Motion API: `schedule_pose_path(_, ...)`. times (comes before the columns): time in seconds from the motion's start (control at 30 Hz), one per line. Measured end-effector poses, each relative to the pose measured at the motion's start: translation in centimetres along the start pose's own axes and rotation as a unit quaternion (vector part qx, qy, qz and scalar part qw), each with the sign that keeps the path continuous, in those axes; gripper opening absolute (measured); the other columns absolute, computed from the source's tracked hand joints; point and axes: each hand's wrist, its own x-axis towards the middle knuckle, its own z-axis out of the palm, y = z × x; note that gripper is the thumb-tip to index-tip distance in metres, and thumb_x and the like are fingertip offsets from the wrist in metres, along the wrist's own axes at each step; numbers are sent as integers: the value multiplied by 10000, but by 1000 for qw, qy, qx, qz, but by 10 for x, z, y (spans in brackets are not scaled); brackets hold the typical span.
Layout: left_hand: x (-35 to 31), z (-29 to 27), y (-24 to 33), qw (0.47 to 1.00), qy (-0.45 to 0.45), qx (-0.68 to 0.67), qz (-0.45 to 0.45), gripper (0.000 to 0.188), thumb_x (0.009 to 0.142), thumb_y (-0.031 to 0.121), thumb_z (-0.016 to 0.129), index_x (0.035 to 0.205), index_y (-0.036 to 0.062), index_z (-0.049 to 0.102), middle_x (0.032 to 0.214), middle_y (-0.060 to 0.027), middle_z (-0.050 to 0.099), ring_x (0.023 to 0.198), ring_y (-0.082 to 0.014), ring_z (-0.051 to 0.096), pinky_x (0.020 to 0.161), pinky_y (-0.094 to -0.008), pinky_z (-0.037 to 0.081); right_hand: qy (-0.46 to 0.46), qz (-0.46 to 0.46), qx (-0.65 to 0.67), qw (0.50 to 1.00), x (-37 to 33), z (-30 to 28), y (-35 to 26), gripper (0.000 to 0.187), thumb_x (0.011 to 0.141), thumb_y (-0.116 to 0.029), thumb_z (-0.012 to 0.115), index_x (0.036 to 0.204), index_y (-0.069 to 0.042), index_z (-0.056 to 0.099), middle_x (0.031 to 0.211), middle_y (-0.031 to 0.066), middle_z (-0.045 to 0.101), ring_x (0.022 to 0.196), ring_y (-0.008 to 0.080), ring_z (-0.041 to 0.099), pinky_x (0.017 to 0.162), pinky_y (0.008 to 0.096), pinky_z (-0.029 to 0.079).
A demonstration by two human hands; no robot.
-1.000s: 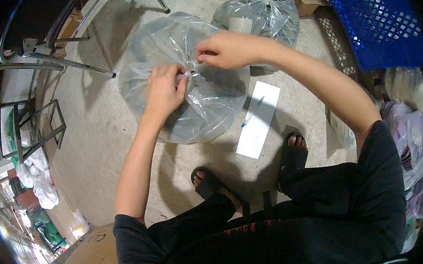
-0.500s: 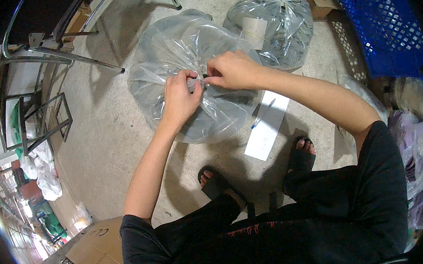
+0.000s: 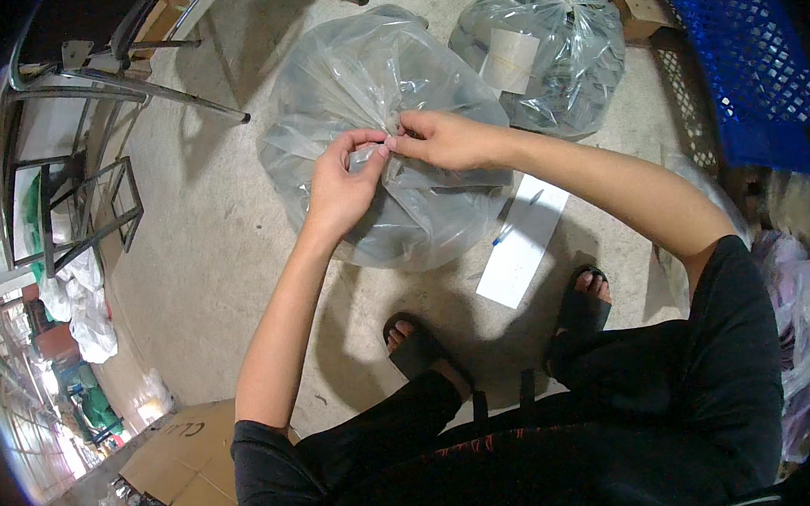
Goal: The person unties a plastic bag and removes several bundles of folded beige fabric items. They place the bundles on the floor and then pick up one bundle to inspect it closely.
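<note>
Hands (image 3: 341, 184) (image 3: 450, 142) closer together on bag (image 3: 420, 204)

1. Bag (image 3: 432, 227): large, clear plastic, greyish in cast; film thin and glossy, with bright highlights along the creases.
2. Form: full and bulging; outline roughly round as seen from above; surface heavily wrinkled.
3. Mouth: gathered into a narrow, bunched neck near the middle of the top; folds radiate from it on all sides; whether tied cannot be told.
4. Interior: darker patches show through the film; kind of contents unclear.
5. Pose: neck uppermost; resting on the pale floor (image 3: 180, 233).
</note>
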Motion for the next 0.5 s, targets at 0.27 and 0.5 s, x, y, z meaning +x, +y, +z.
schedule_pose_path(0.27,-5,6,7,995,21,68,71,253,965,57,704,1200,-23,656,1141,-85,715,1149,-175,642,1023,-303,480,61,-13,-53,997,-7,8,-12,467,921,-423,666,1022,29,607,924,233,695,857,365,685,758,442,525)
schedule_pose_path(0.5,-5,8,7,991,35,97,83,265,950,44,704,1199,-28,652,1137,-90,715,1130,-179,652,1014,-313,489,81,-23,-32,996,-5,11,-11,440,915,-346,654,1141,29,606,1003,260,702,948,389,698,815,455,528)
